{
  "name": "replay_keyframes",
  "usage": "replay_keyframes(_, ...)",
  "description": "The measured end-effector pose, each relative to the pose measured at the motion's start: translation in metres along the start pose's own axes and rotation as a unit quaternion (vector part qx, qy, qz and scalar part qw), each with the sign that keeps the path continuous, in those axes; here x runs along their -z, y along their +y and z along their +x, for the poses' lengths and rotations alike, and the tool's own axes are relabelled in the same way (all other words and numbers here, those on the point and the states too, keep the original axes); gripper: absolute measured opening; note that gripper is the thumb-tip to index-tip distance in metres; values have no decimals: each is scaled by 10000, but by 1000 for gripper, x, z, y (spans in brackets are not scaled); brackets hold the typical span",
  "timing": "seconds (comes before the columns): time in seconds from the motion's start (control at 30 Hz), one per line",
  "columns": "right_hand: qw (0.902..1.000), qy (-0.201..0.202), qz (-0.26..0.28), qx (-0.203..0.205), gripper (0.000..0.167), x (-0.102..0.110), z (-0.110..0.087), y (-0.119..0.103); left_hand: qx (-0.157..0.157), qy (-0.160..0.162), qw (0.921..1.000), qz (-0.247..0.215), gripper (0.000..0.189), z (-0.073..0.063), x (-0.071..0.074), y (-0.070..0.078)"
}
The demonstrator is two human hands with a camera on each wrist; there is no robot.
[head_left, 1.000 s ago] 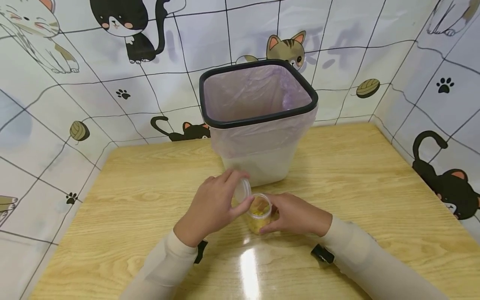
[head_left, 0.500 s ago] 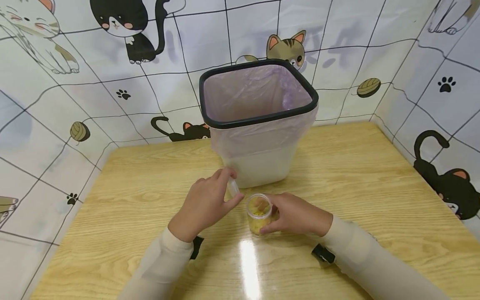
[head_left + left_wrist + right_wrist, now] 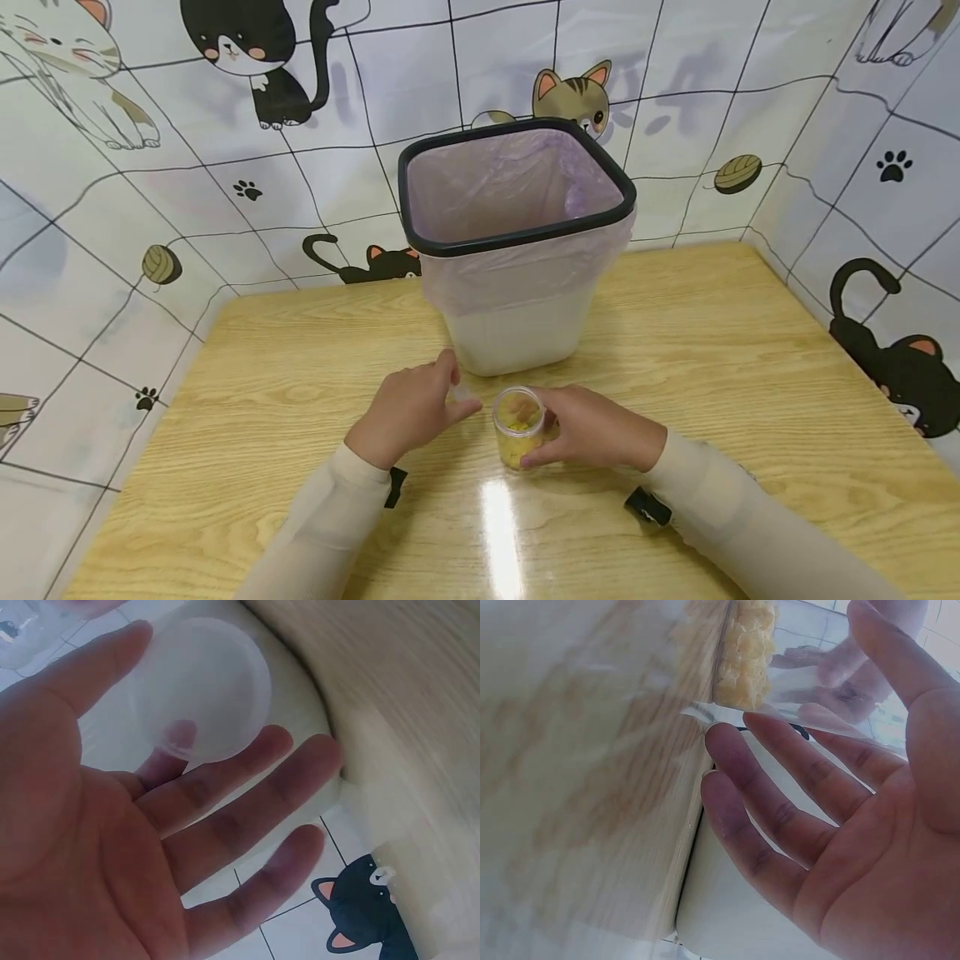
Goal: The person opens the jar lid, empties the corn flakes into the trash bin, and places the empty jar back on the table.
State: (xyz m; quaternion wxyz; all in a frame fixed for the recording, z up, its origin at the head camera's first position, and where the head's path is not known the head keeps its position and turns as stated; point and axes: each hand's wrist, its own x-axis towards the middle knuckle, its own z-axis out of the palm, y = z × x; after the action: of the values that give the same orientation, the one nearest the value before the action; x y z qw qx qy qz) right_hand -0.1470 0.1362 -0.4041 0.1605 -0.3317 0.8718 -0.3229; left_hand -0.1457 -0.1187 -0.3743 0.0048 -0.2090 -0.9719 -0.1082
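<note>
A clear, round jar (image 3: pixel 517 450) with yellow pieces in its lower part stands upright and uncovered on the wooden table. My right hand (image 3: pixel 588 427) grips it from the right, thumb at the near side and fingers around the back. In the right wrist view, the yellow pieces (image 3: pixel 746 660) show through the jar wall. Just left of the jar, my left hand (image 3: pixel 405 410) pinches a translucent round lid (image 3: pixel 214 682) by its edge between thumb and index finger. The other fingers of that hand are spread, as the left wrist view shows.
Close behind both hands stands a white bin (image 3: pixel 517 333) with a black rim and a pale purple bag liner. The wooden table (image 3: pixel 712 350) reaches back to walls covered in a cat-print sheet (image 3: pixel 420 100). A bright light reflection lies in front of the jar.
My left hand has moved the lid left, away from the jar's mouth, then lower toward the table. The right hand and the jar have stayed in place.
</note>
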Motion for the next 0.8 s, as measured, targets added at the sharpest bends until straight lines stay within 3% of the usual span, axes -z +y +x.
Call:
replay_keyframes(0.27, 10000, 8, 25, 8, 59, 0, -1, 1, 350, -650, 9971, -170, 40, 3, -4, -2)
replay_keyframes(0.57, 10000, 5, 73, 0, 60, -2, -1, 2, 411, -821, 9952, 327, 42, 3, -8, -4)
replay_keyframes(0.8, 10000, 32, 8, 1, 58, -1, -2, 1, 336, -956, 9931, 599, 61, 3, -9, -4)
